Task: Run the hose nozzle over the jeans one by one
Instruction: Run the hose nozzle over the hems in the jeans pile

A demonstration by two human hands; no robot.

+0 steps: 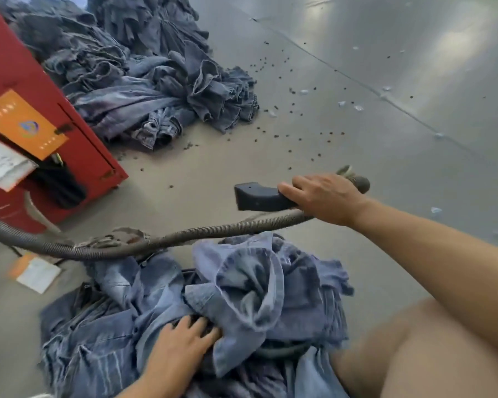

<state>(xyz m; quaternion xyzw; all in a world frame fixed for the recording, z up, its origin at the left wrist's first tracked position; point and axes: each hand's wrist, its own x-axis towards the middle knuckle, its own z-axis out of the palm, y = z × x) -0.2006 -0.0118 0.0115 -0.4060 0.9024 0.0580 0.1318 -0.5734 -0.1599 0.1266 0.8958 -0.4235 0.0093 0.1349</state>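
A heap of crumpled blue jeans [242,285] lies on the floor right in front of me. My left hand [181,337] rests on the denim at the lower middle, fingers spread and pressing into a fold. My right hand [322,196] grips the black hose nozzle [256,196], held in the air above the far side of the heap, its mouth pointing left. A ribbed grey hose [121,248] runs from the nozzle down across the jeans and off to the left.
A red machine [41,124] with orange labels stands at the left. A large pile of dark jeans [144,81] lies behind it. Small dark bits are scattered over the grey floor [357,124]. My bare knee [429,354] is at the lower right.
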